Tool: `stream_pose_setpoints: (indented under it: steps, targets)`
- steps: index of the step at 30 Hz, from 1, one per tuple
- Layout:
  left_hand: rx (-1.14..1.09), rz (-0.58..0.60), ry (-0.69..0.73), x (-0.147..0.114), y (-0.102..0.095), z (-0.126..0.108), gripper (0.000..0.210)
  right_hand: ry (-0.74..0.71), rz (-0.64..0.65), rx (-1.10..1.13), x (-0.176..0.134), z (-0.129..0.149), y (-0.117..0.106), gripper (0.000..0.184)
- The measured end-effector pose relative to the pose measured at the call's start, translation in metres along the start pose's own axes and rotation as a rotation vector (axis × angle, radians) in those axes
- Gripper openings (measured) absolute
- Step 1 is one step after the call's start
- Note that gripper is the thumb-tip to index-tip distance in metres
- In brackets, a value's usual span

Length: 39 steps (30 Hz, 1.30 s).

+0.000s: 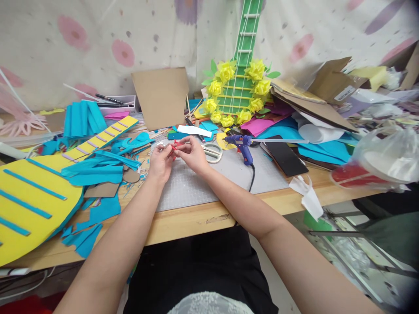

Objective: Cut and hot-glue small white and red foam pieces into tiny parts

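Observation:
Between my two hands is a small piece of red paper (173,148), mostly covered by my fingers. My left hand (161,162) pinches it from the left, and the fingertips of my right hand (193,155) close on it from the right. Both hands are above the grey cutting mat (193,187). Just behind my right hand lie scissors with pale handles (214,153). A blue glue gun (242,147) with a long clear glue stick rests on the mat farther right.
A yellow cardboard guitar shape (36,192) with blue strips lies at left, beside blue paper scraps (101,168). At the back stands a green guitar shape (240,89) with yellow paper flowers. A black phone (286,157) and a bagged cup (369,165) are at right.

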<state>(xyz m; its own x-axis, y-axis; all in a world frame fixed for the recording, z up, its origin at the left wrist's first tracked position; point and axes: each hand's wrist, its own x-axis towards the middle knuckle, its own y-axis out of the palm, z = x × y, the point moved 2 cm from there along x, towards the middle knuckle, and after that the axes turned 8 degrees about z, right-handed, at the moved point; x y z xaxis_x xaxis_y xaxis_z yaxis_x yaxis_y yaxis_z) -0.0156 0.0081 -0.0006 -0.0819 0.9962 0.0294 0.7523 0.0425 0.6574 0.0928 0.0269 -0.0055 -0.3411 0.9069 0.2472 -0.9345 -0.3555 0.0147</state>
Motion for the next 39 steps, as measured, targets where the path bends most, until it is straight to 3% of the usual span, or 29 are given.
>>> stream_pose_setpoints:
  steps: [7, 13, 19, 27, 35, 39]
  targets:
    - [-0.019, 0.045, 0.002, 0.001, 0.001, 0.001, 0.033, 0.023, 0.048, 0.139, 0.001, -0.001, 0.001, 0.031]
    - [-0.022, 0.029, 0.01, 0.002, -0.001, 0.002, 0.035, 0.023, 0.048, 0.101, 0.002, -0.004, 0.0, 0.032]
    - [-0.002, 0.003, 0.055, 0.006, -0.006, 0.006, 0.04, -0.009, -0.011, -0.051, -0.002, 0.003, 0.002, 0.029]
    - [0.15, -0.076, 0.145, 0.001, -0.001, 0.002, 0.04, -0.118, -0.038, -0.453, -0.009, 0.015, 0.0, 0.017]
    - [0.232, -0.322, 0.167, 0.012, -0.023, -0.007, 0.025, -0.095, 0.005, -0.519, -0.011, 0.014, -0.002, 0.019]
    - [0.34, -0.272, 0.148, 0.012, -0.022, -0.01, 0.024, -0.148, 0.055, -0.669, -0.011, 0.016, -0.004, 0.017]
